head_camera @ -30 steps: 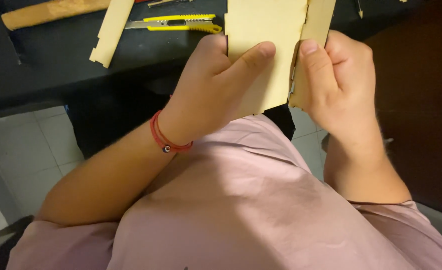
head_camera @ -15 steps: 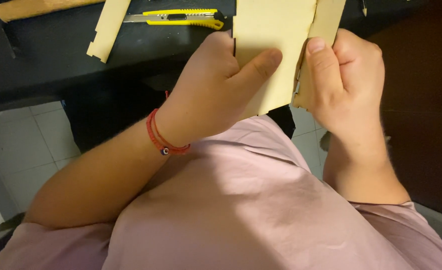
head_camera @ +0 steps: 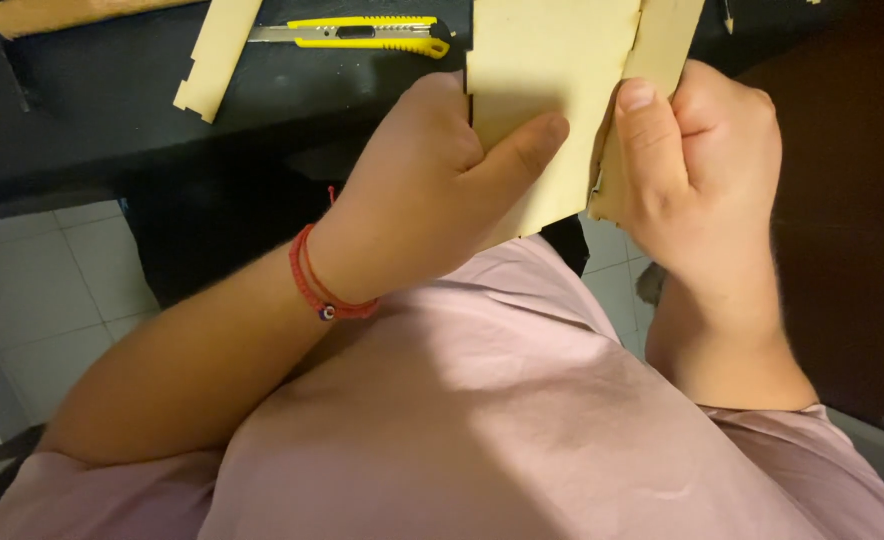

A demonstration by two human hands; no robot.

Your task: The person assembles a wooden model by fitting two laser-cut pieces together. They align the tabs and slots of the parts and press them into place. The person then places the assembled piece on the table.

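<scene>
My left hand (head_camera: 432,190) grips a pale thin wooden panel (head_camera: 547,70), with the thumb pressed flat across its lower face. My right hand (head_camera: 697,165) holds a second, narrower pale panel (head_camera: 657,60) that meets the first along its right edge at an angle. Both panels run out of view at the top. A red cord bracelet (head_camera: 314,280) circles my left wrist. Both hands are held above my lap, in front of a black table (head_camera: 102,100).
A yellow utility knife (head_camera: 362,33) lies on the black table at the top. Left of it lies a notched pale wooden strip (head_camera: 217,55), and a longer wooden piece (head_camera: 62,12) at the far left. White floor tiles (head_camera: 42,300) show below the table.
Both hands and the two panels have shifted slightly to the right and up in view. The grip on the panels is unchanged.
</scene>
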